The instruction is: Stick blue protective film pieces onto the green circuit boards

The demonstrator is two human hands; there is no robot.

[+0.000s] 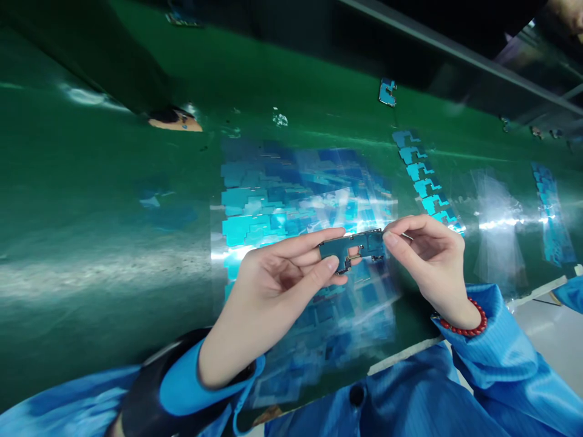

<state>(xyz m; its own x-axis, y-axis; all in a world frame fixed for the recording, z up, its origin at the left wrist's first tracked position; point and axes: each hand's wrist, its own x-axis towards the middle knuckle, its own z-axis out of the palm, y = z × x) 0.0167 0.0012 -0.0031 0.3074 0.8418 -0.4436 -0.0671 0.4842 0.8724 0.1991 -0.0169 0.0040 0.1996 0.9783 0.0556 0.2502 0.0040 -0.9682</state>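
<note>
Blue flat pieces lie across the green table beneath the circuit board, whose left end your left hand pinches; your right hand pinches its right end between thumb and forefinger.

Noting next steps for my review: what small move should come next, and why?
Probably a light press by the right hand on its end of the circuit board: its thumb and forefinger are right there, while the left hand supports the other end.
</note>
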